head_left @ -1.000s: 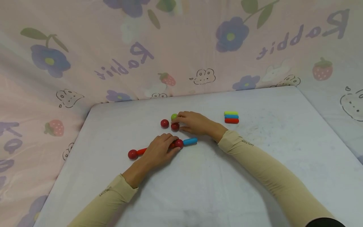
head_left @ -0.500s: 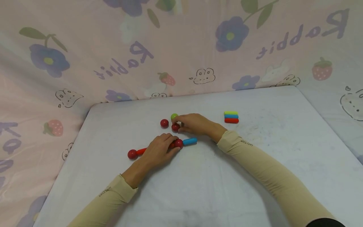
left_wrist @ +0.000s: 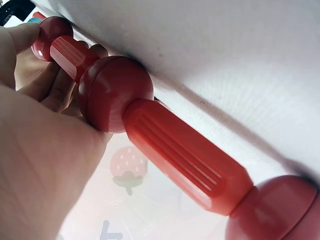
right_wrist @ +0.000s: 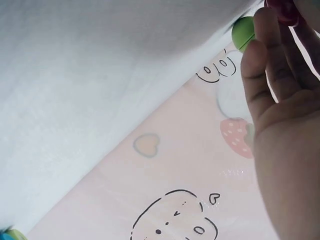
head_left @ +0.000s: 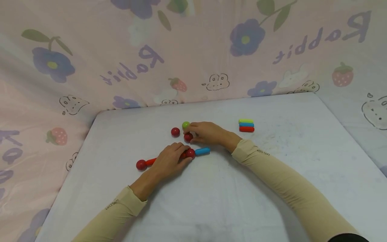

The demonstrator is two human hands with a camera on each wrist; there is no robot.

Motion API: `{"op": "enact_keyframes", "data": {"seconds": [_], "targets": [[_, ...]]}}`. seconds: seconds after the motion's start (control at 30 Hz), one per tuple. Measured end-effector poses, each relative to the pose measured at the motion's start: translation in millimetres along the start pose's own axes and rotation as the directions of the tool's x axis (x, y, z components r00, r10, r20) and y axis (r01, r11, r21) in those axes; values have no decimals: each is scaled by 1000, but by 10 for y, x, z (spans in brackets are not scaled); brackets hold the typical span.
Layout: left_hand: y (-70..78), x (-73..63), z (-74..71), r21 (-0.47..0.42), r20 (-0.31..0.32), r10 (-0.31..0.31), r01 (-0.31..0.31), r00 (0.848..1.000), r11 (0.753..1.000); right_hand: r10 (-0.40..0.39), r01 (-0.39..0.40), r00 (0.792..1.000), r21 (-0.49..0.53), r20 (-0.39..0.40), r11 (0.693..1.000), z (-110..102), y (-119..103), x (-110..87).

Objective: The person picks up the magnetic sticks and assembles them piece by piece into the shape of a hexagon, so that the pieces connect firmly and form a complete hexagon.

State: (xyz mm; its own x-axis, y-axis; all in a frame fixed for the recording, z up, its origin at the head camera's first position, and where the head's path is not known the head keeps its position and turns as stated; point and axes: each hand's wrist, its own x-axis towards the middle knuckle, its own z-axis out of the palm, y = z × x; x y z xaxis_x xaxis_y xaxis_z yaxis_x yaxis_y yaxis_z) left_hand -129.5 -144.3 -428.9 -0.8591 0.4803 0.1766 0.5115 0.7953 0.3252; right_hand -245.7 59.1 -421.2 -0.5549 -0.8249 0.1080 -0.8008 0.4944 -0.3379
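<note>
A chain of red balls joined by red rods (left_wrist: 187,157), with a blue rod (head_left: 202,151) on its right end, lies on the white table. My left hand (head_left: 169,159) grips it from above, thumb on the red ball (head_left: 190,153) beside the blue rod. The left wrist view shows a middle ball (left_wrist: 117,95) against the palm. Farther back, my right hand (head_left: 208,132) pinches a loose red ball (head_left: 188,137) between thumb and fingers. Close to those fingertips sits a green ball (head_left: 185,125), partly covered in the right wrist view.
Another loose red ball (head_left: 175,132) lies left of the right hand. Yellow, blue and red rods (head_left: 246,129) are lined up side by side at the right. Printed cloth (head_left: 193,50) hangs behind the table's back edge.
My right hand has drawn the red ball slightly toward the chain and away from the green ball. The left hand and the chain stay in place.
</note>
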Motion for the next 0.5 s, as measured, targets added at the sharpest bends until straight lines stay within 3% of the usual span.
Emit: {"op": "enact_keyframes", "data": {"seconds": [0.17,0.5], "targets": [[10,9,13,10,-2,12,-12,1000,1000,-29,29,1000,-31,-8,999,-26,-15,-80],[15,3,5,35,-11,1,0,1000,999,-5,1,999,-106,-36,994,-74,51,-344]]}}
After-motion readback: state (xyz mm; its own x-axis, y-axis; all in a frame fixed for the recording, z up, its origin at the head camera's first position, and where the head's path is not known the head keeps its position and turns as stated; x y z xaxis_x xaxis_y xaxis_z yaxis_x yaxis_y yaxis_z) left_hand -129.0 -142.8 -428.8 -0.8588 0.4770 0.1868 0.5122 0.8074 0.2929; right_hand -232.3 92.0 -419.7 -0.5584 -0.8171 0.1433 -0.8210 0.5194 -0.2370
